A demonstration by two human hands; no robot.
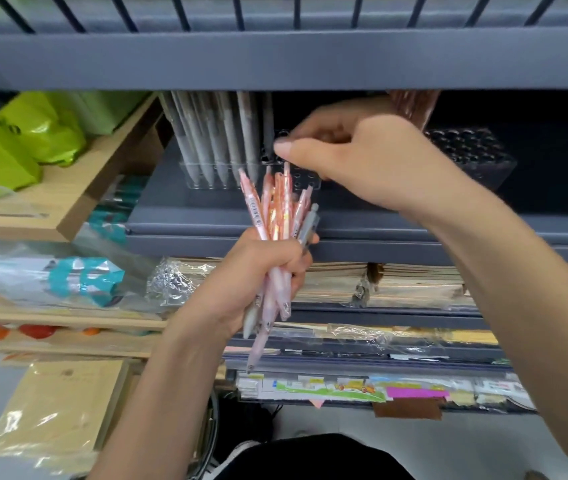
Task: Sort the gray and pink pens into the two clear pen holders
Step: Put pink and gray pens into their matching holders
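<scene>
Gripped in the left hand (268, 268), low and central: a bundle of pink plastic pens (277, 206). Long axes near upright, clicker ends fanned upward and slightly apart, tips pointing down below the fist. Tucked on the right edge of that bundle, one pale gray pen (310, 225), same way up, leaning a little right. Fingers curled tight round the whole bundle, forearm rising from the bottom edge.

Pinched between thumb and forefinger of the right hand (362, 161): a dark gray pen (268, 126), upright, lower end at the top grid of the left clear plastic pen holder (192, 176), upper end hidden under the shelf above. Other fingers curled in behind. Forearm slanting in from the lower right, passing above the left hand.

Standing in that holder, left of the pinched pen: a row of pale gray capped pens (213, 133), upright, leaning slightly left, packed close. Open holes in the holder's right part, just under the right hand.

Further right on the same dark gray metal shelf (206, 216), well apart: a second clear plastic pen holder (476, 157), most holes open. A few pink pens (414, 105) upright at its back left, partly hidden by the right hand.

Little headroom: pen tops close under the front lip of the upper shelf (275, 60). Left of the metal shelf, a wooden ledge (68, 206) with glossy green bags (16, 143). Below, stacked wrapped notebooks (414, 285).
</scene>
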